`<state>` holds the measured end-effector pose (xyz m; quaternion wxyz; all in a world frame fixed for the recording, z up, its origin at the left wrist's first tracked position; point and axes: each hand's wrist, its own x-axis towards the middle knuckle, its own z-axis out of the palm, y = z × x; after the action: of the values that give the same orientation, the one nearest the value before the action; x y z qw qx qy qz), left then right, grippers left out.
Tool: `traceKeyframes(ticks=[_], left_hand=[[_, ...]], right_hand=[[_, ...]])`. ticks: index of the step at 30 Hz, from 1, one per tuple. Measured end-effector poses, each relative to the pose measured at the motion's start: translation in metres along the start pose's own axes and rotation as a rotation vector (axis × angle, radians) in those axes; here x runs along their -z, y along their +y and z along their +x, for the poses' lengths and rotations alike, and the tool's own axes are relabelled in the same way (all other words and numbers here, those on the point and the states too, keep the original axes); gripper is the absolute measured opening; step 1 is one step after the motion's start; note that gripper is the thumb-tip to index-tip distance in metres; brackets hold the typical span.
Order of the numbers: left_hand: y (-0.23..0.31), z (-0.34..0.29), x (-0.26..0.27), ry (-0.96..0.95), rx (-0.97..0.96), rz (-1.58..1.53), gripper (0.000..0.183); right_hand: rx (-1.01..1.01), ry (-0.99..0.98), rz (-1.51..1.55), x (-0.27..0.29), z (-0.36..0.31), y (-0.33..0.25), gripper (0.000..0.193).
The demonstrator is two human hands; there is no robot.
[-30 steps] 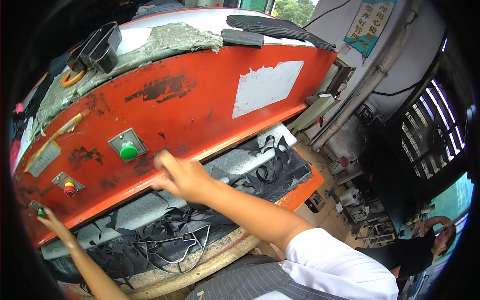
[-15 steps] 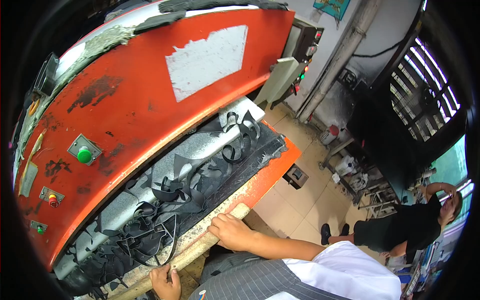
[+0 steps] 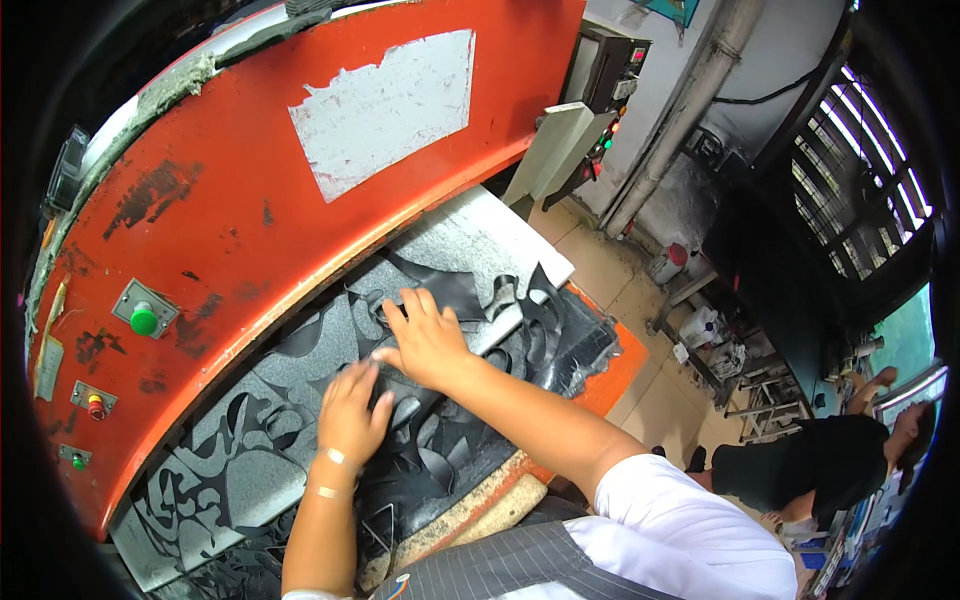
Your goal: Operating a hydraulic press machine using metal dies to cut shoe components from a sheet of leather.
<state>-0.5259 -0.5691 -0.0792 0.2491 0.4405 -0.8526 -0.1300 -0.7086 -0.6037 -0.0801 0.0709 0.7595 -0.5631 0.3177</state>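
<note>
Currently we are holding our right grip [image 3: 432, 345] wide over black scraps [image 3: 455, 293] lying on the pale slab [image 3: 490, 232], while our left grip [image 3: 350, 410] is sitting beside it, its hold unclear. Looping scraps could be snagging, dragging neighbours along; a red-topped container [image 3: 668, 262] is hiding its contents.
</note>
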Motion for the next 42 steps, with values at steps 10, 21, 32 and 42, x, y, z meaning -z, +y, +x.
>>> traceKeyframes(ticks=[10,21,32,42], left_hand=[[0.002,0.016,-0.035,-0.069,0.156,-0.198,0.049],[0.103,-0.022,-0.037,0.162,0.79,-1.935,0.03],[0.09,-0.067,-0.018,-0.021,0.48,-1.496,0.047],[0.091,-0.099,-0.014,0.165,0.483,-1.401,0.042]], right_hand=[[-0.021,-0.2,0.705,0.038,0.018,0.125,0.037],[-0.3,-0.134,1.019,0.09,-0.115,-0.01,0.052],[-0.235,-0.386,1.054,0.115,-0.122,-0.011,0.039],[-0.119,-0.325,0.937,0.111,-0.132,-0.042,0.034]])
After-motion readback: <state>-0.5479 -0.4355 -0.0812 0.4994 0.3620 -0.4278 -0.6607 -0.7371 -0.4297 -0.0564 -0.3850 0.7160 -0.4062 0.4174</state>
